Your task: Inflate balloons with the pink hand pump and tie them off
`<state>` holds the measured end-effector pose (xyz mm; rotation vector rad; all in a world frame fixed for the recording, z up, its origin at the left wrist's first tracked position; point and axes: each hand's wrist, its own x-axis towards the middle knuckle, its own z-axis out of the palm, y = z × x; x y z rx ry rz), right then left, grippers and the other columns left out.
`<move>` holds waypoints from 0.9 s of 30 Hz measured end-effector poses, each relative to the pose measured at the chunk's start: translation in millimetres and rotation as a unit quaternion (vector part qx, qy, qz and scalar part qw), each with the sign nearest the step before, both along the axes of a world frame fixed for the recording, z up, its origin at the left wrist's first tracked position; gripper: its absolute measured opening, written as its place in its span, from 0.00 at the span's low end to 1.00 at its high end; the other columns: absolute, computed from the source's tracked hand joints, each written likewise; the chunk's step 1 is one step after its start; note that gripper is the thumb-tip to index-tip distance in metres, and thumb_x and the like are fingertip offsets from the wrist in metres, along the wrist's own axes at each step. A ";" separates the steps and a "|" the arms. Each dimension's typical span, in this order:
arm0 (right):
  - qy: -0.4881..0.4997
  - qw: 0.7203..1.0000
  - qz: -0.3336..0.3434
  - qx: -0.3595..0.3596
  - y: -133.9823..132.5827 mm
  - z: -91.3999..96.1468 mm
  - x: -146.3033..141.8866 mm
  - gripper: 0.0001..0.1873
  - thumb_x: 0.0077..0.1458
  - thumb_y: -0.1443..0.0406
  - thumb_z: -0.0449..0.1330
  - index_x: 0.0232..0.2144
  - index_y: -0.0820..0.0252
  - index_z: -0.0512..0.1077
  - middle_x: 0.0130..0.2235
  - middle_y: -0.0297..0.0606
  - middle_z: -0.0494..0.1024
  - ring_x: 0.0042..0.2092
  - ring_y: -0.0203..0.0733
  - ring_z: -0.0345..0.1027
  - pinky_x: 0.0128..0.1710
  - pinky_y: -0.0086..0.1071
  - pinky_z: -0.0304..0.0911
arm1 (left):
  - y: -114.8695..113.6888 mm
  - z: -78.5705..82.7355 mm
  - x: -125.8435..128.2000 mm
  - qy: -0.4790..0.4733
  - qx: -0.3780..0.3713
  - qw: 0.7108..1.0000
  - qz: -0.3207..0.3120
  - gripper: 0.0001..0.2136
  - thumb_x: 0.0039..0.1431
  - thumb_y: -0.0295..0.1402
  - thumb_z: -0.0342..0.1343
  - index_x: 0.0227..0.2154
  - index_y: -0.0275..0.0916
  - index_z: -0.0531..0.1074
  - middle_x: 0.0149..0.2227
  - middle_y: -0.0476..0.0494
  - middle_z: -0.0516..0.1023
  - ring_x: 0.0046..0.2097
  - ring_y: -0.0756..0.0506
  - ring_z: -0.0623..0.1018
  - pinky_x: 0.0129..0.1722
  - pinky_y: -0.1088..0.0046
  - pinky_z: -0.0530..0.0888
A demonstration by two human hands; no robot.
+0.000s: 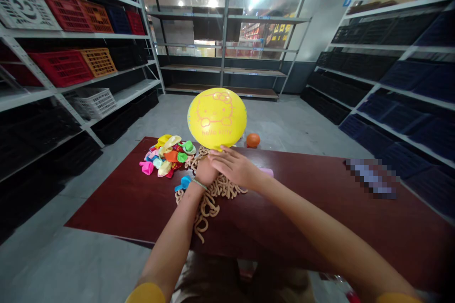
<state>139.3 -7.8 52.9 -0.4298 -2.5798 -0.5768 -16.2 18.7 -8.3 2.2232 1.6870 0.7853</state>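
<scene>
An inflated yellow balloon [217,118] with a pink Hello Kitty print stands upright just above my hands, beyond the table's far edge. My left hand [206,171] is closed below it at the neck, its fingers mostly covered by the other hand. Reaching in from the right, my right hand [235,166] has its fingers together at the balloon's base; the knot area is hidden. Under both hands spreads a heap of tan, curled, cord-like pieces [227,187]. A blue uninflated balloon [184,182] lies beside my left wrist.
A pile of colourful uninflated balloons [167,155] sits on the left of the dark red table [302,218]. Past the far edge is an orange round object [253,140]. A pink item [267,171] lies behind my right hand. Shelves with crates [60,66] flank the floor.
</scene>
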 end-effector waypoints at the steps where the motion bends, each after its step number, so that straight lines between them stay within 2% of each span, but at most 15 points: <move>1: -0.018 0.999 -0.034 -0.008 7.7 0.4 2.9 0.20 0.64 0.71 0.48 0.56 0.59 0.65 0.61 0.40 0.67 0.66 0.42 0.51 0.66 0.49 0.50 | 0.5 -1.6 -0.1 0.020 0.008 1.000 0.007 0.13 0.65 0.32 0.45 0.34 0.34 0.74 0.37 0.32 0.78 0.40 0.39 0.77 0.43 0.65 0.69; 4: -0.016 0.991 -0.130 -0.016 28.5 -4.7 17.5 0.24 0.63 0.71 0.48 0.61 0.54 0.61 0.62 0.36 0.65 0.66 0.48 0.49 0.67 0.58 0.39 | 0.3 -3.0 -0.1 0.098 0.035 0.994 0.028 0.18 0.68 0.37 0.40 0.36 0.34 0.73 0.34 0.32 0.78 0.38 0.40 0.78 0.42 0.65 0.69; 7: -0.003 0.982 -0.187 -0.017 41.3 -15.8 27.4 0.27 0.63 0.68 0.51 0.62 0.44 0.58 0.60 0.33 0.67 0.64 0.54 0.52 0.64 0.64 0.35 | -0.8 -1.9 0.4 0.136 0.046 0.989 0.030 0.19 0.69 0.38 0.37 0.37 0.35 0.72 0.33 0.33 0.79 0.36 0.42 0.78 0.41 0.67 0.69; 11: 0.008 0.982 -0.189 -0.022 49.5 -26.4 23.6 0.24 0.62 0.64 0.54 0.59 0.35 0.62 0.59 0.32 0.67 0.64 0.55 0.49 0.64 0.63 0.34 | -1.6 -1.4 0.8 0.138 0.029 0.990 0.017 0.19 0.69 0.38 0.37 0.36 0.35 0.72 0.34 0.33 0.78 0.35 0.41 0.79 0.39 0.67 0.69; 16: 0.018 0.984 -0.173 -0.036 58.3 -34.3 14.8 0.17 0.60 0.60 0.58 0.51 0.35 0.70 0.61 0.30 0.64 0.65 0.56 0.46 0.63 0.60 0.36 | -3.2 0.4 -3.7 0.120 -0.010 0.993 -0.001 0.20 0.69 0.40 0.37 0.35 0.36 0.72 0.34 0.34 0.79 0.36 0.41 0.79 0.38 0.67 0.69; 20: 0.039 0.986 -0.162 -0.017 66.9 -48.4 15.2 0.08 0.60 0.58 0.59 0.41 0.41 0.76 0.61 0.27 0.66 0.64 0.54 0.49 0.63 0.58 0.36 | -1.7 2.2 -11.9 0.042 -0.040 0.997 -0.050 0.19 0.68 0.40 0.39 0.29 0.38 0.71 0.34 0.37 0.78 0.36 0.42 0.78 0.37 0.68 0.69; 23: 0.059 0.984 -0.166 0.011 73.2 -53.7 19.1 0.08 0.61 0.61 0.57 0.39 0.43 0.76 0.59 0.27 0.69 0.63 0.51 0.53 0.63 0.58 0.36 | 3.1 0.5 -16.1 -0.072 -0.049 0.995 -0.053 0.20 0.68 0.40 0.37 0.26 0.39 0.68 0.28 0.42 0.76 0.32 0.45 0.76 0.34 0.71 0.68; 25: 0.059 0.985 -0.161 0.031 75.3 -51.0 22.8 0.10 0.62 0.64 0.56 0.40 0.43 0.76 0.58 0.27 0.70 0.62 0.49 0.55 0.62 0.57 0.37 | 7.1 -2.7 -16.2 -0.168 -0.074 0.982 -0.037 0.21 0.68 0.43 0.36 0.25 0.40 0.66 0.24 0.45 0.73 0.28 0.48 0.74 0.30 0.72 0.68; 27: 0.051 0.986 -0.154 0.044 74.6 -44.7 26.9 0.11 0.63 0.65 0.55 0.42 0.44 0.75 0.57 0.27 0.71 0.62 0.48 0.56 0.62 0.56 0.39 | 10.7 -6.2 -14.9 -0.268 -0.115 0.956 -0.025 0.21 0.67 0.45 0.37 0.25 0.40 0.65 0.21 0.48 0.71 0.24 0.49 0.71 0.26 0.74 0.68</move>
